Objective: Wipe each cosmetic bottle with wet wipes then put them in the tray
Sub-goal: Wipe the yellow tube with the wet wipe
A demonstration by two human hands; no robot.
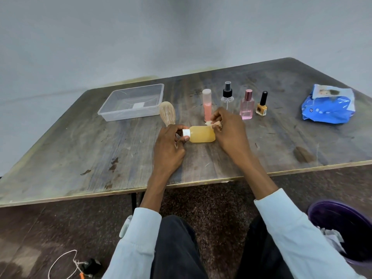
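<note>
Fingers of the left hand point(171, 141) pinch the white cap point(186, 132) of an amber bottle point(202, 134), held sideways just above the table point(80, 150); the bottle's body extends rightward to the right hand point(229, 129), whose curled fingers clasp a crumpled wipe point(209, 123) against its far right corner. Behind stand a pink tube point(206, 104), spray bottle point(227, 97), pink perfume point(247, 105) and nail polish point(261, 104). Far left lies the tray point(112, 113), beside a brush point(167, 113); far right, the wipes pack point(328, 103).
</note>
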